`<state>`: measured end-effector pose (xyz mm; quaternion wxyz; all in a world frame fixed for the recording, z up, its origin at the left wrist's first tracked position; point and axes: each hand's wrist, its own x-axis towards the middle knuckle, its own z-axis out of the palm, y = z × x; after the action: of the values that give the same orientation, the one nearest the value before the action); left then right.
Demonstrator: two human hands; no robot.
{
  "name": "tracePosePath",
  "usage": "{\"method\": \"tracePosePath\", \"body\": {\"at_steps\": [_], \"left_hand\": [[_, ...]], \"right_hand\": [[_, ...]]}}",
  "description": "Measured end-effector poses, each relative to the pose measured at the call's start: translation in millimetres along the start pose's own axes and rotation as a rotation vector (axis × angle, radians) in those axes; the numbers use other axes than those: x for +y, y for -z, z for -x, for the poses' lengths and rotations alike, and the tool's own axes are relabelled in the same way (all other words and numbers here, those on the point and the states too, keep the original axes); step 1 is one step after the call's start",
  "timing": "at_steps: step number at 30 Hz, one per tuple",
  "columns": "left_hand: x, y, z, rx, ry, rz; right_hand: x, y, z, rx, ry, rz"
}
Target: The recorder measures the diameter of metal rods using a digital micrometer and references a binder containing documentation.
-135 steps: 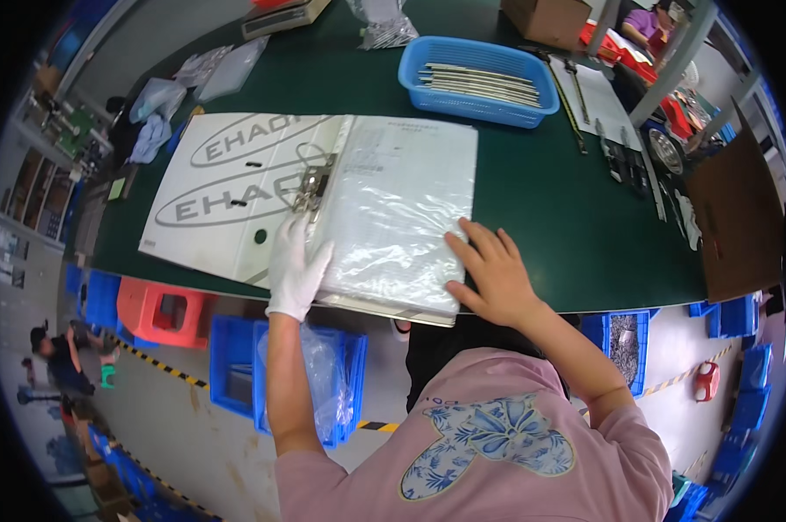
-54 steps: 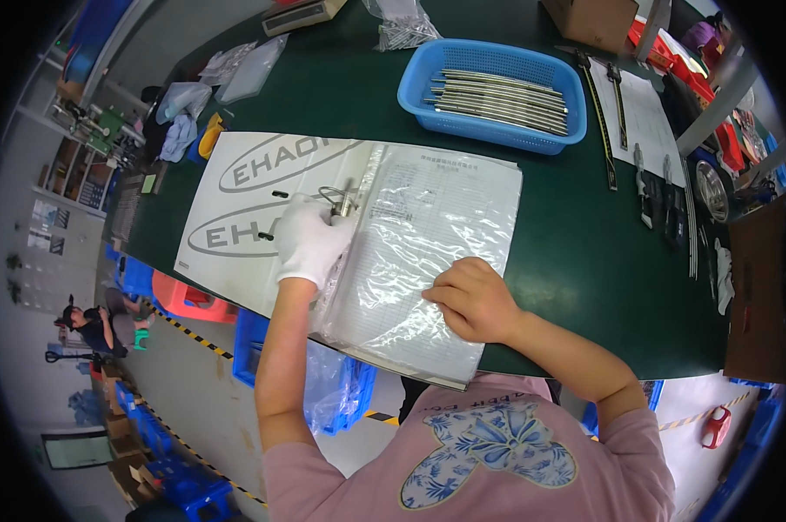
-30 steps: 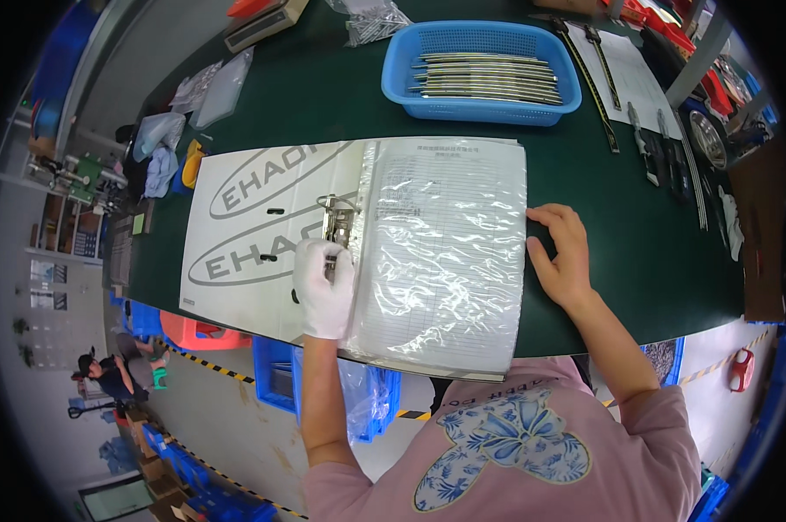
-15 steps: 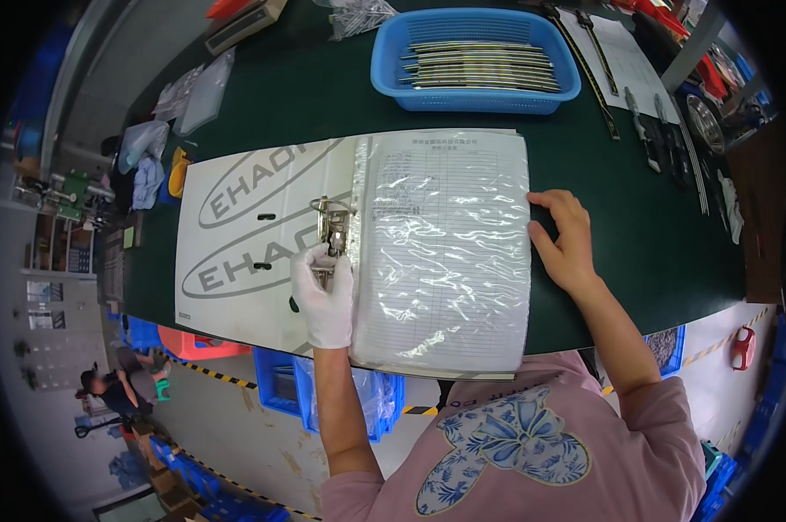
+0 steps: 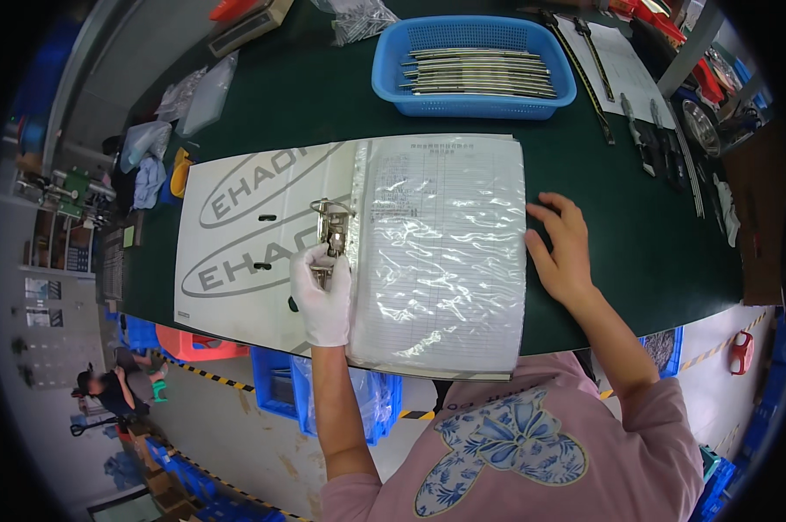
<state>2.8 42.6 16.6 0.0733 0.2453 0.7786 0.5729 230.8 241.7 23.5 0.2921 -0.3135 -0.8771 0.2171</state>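
A lever arch binder [image 5: 236,187] lies spread open on the dark green table, its white inner cover on the left. On its right half rests a glossy clear sleeve [image 5: 445,270] with a ruled printed sheet inside. My left hand [image 5: 323,300], in a white glove, is closed on the binder's metal ring mechanism [image 5: 332,224] at the spine, thumb and fingers pinching its lower part. Bare, my right hand [image 5: 563,248] hovers by the sleeve's right edge, fingers apart and holding nothing. Whether a fingertip touches the edge, I cannot tell.
Beyond the binder stands a blue basket [image 5: 476,106] of thin metal rods. Calipers [image 5: 595,61] lie on paper at the far right, near dark-handled tools [image 5: 663,148] and a metal bowl [image 5: 700,128]. Clear plastic bags [image 5: 208,96] lie far left. A person [image 5: 123,387] sits in the left background.
My right hand's fingers have lifted slightly off the sleeve's right edge and spread. My left hand keeps its grip on the ring mechanism. The view has shifted a little.
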Motion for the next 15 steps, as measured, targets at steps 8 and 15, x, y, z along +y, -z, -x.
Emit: {"method": "tracePosePath", "body": {"at_steps": [8,15], "left_hand": [[2.8,0.1,1.0,0.005,0.012,0.03],[28.1,10.0,-6.3,-0.053,-0.418,-0.546]], "right_hand": [[-20.5,11.8,44.2,-0.069,0.09,0.044],[-17.3,12.5,38.6,-0.066,0.059,0.012]]}}
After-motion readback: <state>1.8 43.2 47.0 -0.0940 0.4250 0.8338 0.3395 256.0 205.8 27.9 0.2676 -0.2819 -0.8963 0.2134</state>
